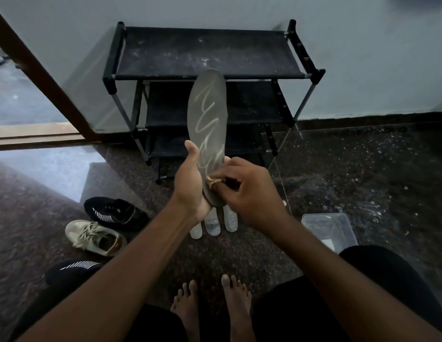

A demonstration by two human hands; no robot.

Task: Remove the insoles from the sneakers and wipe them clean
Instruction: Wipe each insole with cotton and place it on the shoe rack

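We note our bare feet point(212, 307) nearest, planted on the speckled stone floor point(363, 174), which suggests a seated or crouched working posture. To our left lie three sneakers: a black one with white stripes point(71, 269) partly hidden by the left forearm, a beige one point(95, 238) with its mouth open, and another black one point(115, 213) just beyond. Their placement within arm's reach appears deliberate. To our right sits a clear plastic tub point(329, 230); its contents cannot be made out.

Directly below the hands, three pale insoles point(212, 225) lie side by side on the floor, apparently set apart from the shoes; whether they are already wiped we cannot tell.

Our left hand point(190, 183) is wrapped around the heel end of a dark grey insole point(207, 124), thumb on one edge, holding it upright so its face is turned towards us. Our right hand point(249, 191) is closed, fingers pinching a small tan cloth point(213, 182) pressed against the insole's lower part. Pale zigzag streaks run up the surface, which we judge to be wipe marks, so cleaning is under way.

Behind stands a dusty black shoe rack point(207, 53) against the wall.
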